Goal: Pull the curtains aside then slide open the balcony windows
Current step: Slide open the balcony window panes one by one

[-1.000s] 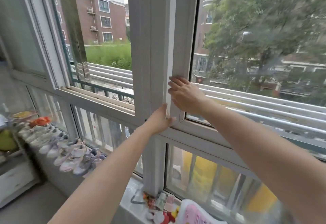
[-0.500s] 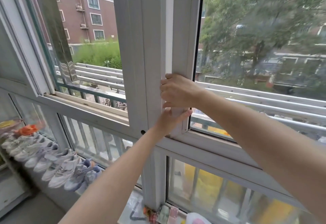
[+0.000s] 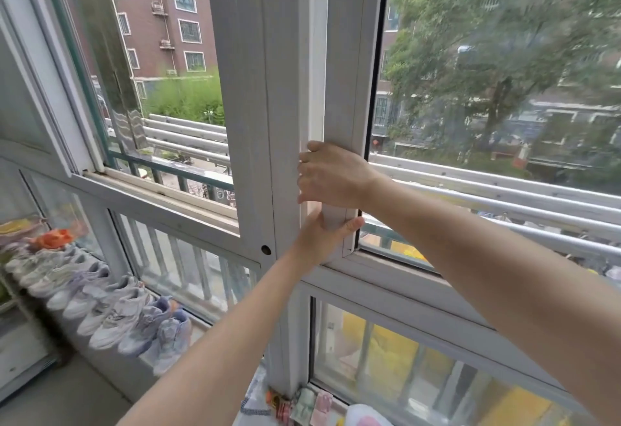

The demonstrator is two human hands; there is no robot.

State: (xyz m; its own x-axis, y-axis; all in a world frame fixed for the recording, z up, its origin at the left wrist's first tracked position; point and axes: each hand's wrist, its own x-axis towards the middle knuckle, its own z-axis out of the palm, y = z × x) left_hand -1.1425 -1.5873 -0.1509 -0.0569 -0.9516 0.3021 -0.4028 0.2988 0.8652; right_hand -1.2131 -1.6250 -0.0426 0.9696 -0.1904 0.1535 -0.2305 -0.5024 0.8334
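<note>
A white-framed sliding window sash (image 3: pixel 349 56) stands right of the thick central mullion (image 3: pixel 255 89), its glass showing trees. My right hand (image 3: pixel 332 175) wraps around the sash's left upright at sill height. Just below it, my left hand (image 3: pixel 324 234) grips the same upright near its bottom corner, thumb on the right side. The window left of the mullion stands open (image 3: pixel 174 96), its pane slid away to the far left. No curtain is in view.
A row of several sneakers (image 3: pixel 111 308) lines the low ledge at lower left. Small packets and a pink-white bag (image 3: pixel 363 417) lie on the ledge below my arms. Metal rails (image 3: pixel 504 197) run outside the window. Fixed lower panes (image 3: pixel 420 365) sit under the sill.
Both hands have closed tighter around the sash's upright; the left hand went from resting at its edge to gripping it. The view has shifted slightly rightward and closer.
</note>
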